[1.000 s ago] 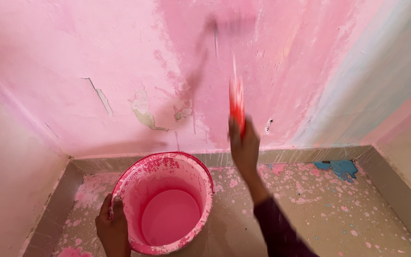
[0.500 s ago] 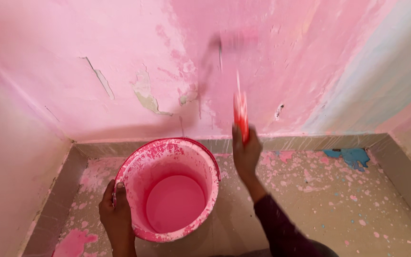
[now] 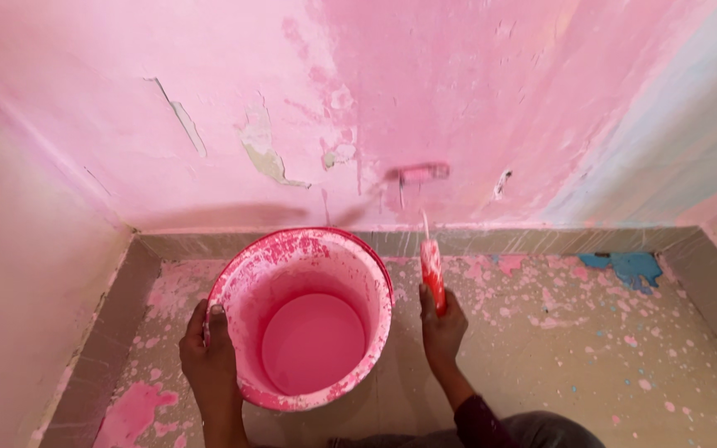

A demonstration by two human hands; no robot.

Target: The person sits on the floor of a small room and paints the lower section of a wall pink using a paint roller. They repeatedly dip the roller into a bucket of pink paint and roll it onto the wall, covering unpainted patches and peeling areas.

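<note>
Left hand (image 3: 209, 365) sits at 9 o'clock on the round pink plastic bucket (image 3: 304, 319), fingers clenched over the rim, thumb on the inside edge. Forearm comes up from the bottom of the frame, wrist roughly straight. The bucket stands upright on the paint-spattered grey floor (image 3: 558, 348), holding pink paint (image 3: 313, 342) low in its base.

Right hand (image 3: 443, 325) is at 3 o'clock of the bucket, just beside its wall, not touching as far as I can tell. Fingers are wrapped tight around the red paint-smeared roller handle (image 3: 433, 272). The handle's long axis runs 6 to 12 o'clock, leaning slightly toward 11. A thin wire frame carries on up to the small pink roller head (image 3: 423, 172), which lies crosswise, 9 to 3, against the pink painted wall (image 3: 541, 99) low down, near the floor joint.

So the roller head is at 12 o'clock from the right fingers; the bucket mouth is at 9 o'clock from them, near. Right hand is the only one on the tool. Right arm is bent, dark sleeve (image 3: 479, 419) at lower frame.

Peeled plaster patches (image 3: 263, 149) sit at 10 o'clock from the roller head.
</note>
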